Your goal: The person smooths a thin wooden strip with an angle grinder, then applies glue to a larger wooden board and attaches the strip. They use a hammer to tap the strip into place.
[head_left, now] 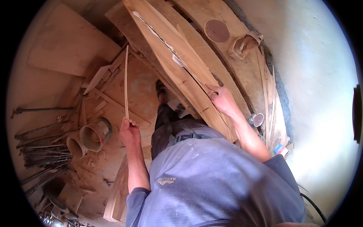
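My left hand is closed round the lower end of a long, thin wooden strip, which stands up and away from me over the floor. My right hand rests at a long wooden board in front of me. Its fingers are drawn together at the dark crack that runs along the board; what they pinch, if anything, is too small to make out. White filler or glue shows in patches along the far part of the crack.
Wide planks lie beyond the board, bearing a round brown disc and a hollowed wood piece. A small can stands right of my arm. Left are buckets, metal clamps, wood scraps and a leaning panel.
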`<state>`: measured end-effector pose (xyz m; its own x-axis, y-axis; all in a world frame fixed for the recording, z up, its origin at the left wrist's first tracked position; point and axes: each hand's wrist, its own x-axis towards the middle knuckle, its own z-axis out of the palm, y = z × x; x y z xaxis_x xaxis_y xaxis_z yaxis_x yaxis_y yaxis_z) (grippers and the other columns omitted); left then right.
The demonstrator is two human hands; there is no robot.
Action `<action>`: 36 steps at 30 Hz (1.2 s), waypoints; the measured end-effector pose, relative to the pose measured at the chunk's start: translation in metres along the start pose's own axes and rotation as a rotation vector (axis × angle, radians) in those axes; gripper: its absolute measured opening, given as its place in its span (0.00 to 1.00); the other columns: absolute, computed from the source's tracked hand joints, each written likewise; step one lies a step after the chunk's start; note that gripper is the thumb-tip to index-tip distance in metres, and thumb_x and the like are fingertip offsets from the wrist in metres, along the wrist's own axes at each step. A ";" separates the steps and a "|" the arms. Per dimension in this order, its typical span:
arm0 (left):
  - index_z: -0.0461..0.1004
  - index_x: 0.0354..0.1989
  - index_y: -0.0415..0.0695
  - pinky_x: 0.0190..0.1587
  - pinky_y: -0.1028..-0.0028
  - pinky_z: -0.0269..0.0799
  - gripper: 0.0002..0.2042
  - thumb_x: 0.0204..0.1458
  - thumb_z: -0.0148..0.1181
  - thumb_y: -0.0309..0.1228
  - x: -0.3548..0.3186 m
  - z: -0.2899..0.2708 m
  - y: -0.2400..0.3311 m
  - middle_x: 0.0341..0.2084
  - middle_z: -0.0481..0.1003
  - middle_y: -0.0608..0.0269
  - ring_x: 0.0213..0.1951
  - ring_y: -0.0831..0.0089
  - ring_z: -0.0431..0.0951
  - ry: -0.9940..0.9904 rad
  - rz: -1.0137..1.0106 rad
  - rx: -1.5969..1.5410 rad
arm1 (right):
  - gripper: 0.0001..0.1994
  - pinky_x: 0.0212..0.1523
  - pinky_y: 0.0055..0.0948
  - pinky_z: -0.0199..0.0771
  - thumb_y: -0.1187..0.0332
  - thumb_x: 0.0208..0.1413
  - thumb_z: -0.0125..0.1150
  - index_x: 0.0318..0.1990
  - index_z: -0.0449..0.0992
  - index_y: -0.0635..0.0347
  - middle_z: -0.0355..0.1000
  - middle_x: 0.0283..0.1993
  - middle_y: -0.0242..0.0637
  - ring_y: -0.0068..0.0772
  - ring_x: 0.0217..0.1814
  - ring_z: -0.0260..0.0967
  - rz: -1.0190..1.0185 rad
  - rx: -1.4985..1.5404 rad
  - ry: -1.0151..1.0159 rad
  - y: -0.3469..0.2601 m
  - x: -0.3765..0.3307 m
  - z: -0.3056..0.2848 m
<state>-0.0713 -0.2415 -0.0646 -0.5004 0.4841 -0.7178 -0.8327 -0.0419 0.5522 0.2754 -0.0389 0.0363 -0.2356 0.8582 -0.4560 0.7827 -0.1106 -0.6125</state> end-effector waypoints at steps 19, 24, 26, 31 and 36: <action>0.71 0.55 0.39 0.39 0.67 0.68 0.13 0.63 0.56 0.26 -0.004 -0.017 0.008 0.30 0.73 0.63 0.32 0.69 0.70 0.019 0.010 -0.044 | 0.20 0.47 0.42 0.73 0.73 0.58 0.59 0.59 0.80 0.51 0.72 0.37 0.50 0.52 0.42 0.72 -0.087 -0.148 0.205 0.010 -0.065 0.005; 0.67 0.58 0.36 0.39 0.66 0.69 0.15 0.64 0.54 0.25 -0.005 -0.020 0.010 0.30 0.72 0.62 0.31 0.68 0.71 0.029 0.044 -0.035 | 0.22 0.46 0.39 0.73 0.76 0.56 0.61 0.59 0.80 0.52 0.70 0.38 0.50 0.48 0.42 0.72 -0.121 -0.088 0.205 0.010 -0.074 0.006; 0.67 0.58 0.36 0.39 0.66 0.69 0.16 0.64 0.54 0.25 0.002 -0.023 0.008 0.30 0.72 0.62 0.31 0.68 0.72 0.030 0.034 -0.041 | 0.22 0.46 0.38 0.72 0.76 0.56 0.61 0.59 0.80 0.52 0.70 0.39 0.49 0.48 0.42 0.71 -0.169 -0.133 0.277 0.002 -0.057 0.014; 0.66 0.60 0.35 0.39 0.66 0.69 0.17 0.64 0.55 0.25 -0.006 -0.006 0.008 0.31 0.73 0.61 0.31 0.68 0.71 0.029 0.020 -0.017 | 0.22 0.45 0.38 0.73 0.75 0.57 0.60 0.60 0.79 0.51 0.71 0.39 0.50 0.48 0.41 0.72 -0.117 -0.186 0.216 -0.011 -0.005 0.021; 0.67 0.59 0.35 0.39 0.66 0.69 0.16 0.64 0.55 0.25 -0.006 -0.007 0.007 0.30 0.72 0.60 0.31 0.68 0.71 0.030 0.024 -0.037 | 0.22 0.46 0.40 0.74 0.75 0.57 0.56 0.60 0.79 0.53 0.77 0.40 0.55 0.52 0.41 0.75 0.037 0.093 0.097 0.001 0.011 0.018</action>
<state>-0.0759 -0.2506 -0.0590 -0.5267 0.4560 -0.7174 -0.8283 -0.0859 0.5536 0.2633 -0.0385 0.0194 -0.1473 0.8966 -0.4177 0.7319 -0.1853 -0.6558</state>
